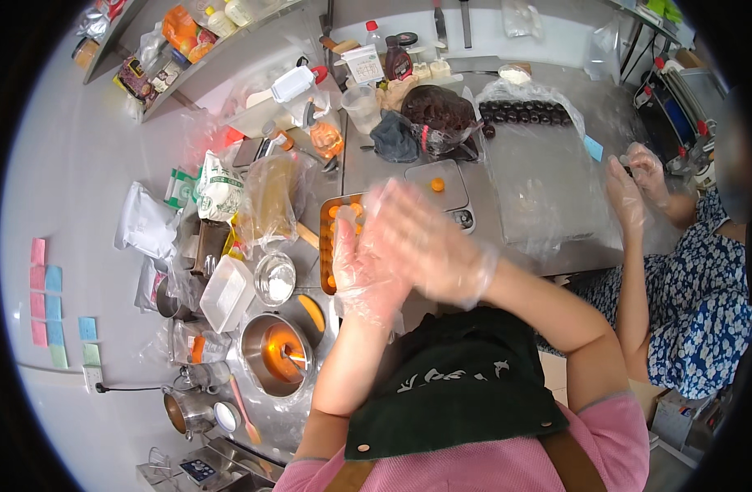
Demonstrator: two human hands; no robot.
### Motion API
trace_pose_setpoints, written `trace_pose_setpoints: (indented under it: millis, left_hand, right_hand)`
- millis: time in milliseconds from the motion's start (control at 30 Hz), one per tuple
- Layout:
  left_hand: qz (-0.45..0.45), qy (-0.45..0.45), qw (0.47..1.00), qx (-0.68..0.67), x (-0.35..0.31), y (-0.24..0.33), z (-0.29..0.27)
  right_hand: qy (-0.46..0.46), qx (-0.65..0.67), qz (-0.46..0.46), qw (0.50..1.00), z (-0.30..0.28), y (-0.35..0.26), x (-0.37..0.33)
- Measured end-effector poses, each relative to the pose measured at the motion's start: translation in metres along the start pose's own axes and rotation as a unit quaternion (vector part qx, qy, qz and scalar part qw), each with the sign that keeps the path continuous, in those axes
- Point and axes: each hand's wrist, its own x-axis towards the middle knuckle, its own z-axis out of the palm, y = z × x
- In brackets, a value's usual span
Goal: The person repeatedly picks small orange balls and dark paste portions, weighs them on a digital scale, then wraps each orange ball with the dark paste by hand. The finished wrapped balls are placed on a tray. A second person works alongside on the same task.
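Observation:
Both my hands wear clear plastic gloves and meet palm to palm above the steel counter. My left hand (pixel 361 279) is turned palm up with fingers straight. My right hand (pixel 429 242) lies across it, fingers spread, blurred by motion. Whatever is between the palms is hidden. Just beyond the hands is a narrow tray (pixel 327 246) holding several small orange balls. One more orange ball (pixel 437 184) sits on a grey kitchen scale (pixel 449 197) behind my right hand.
A steel bowl of orange paste with a spoon (pixel 277 353) stands front left, near a white tub (pixel 226 291) and a small steel bowl (pixel 275 279). Bags and bottles crowd the back left. At the right, a co-worker's gloved hands (pixel 638 184) work beside dark balls (pixel 523 111) on plastic sheeting.

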Motion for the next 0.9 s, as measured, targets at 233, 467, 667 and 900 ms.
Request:
trace_pose_setpoints:
  millis: [233, 467, 667, 900]
  left_hand:
    - [-0.017, -0.012, 0.999, -0.034, -0.010, -0.010, -0.005]
    - [-0.038, -0.073, 0.987, -0.136, -0.015, -0.025, -0.041]
    - [-0.028, -0.116, 0.993, -0.001, -0.013, -0.021, -0.039]
    - [0.046, -0.059, 0.989, 0.129, -0.006, -0.016, -0.019]
  right_hand:
    - [0.034, -0.025, 0.005, 0.999, -0.003, 0.014, 0.011]
    - [-0.007, -0.077, 0.008, 0.997, -0.010, -0.004, 0.022]
    - [-0.077, -0.014, 0.088, 0.993, 0.023, -0.031, -0.001]
    - [0.012, 0.048, 0.029, 0.998, 0.013, -0.036, 0.007]
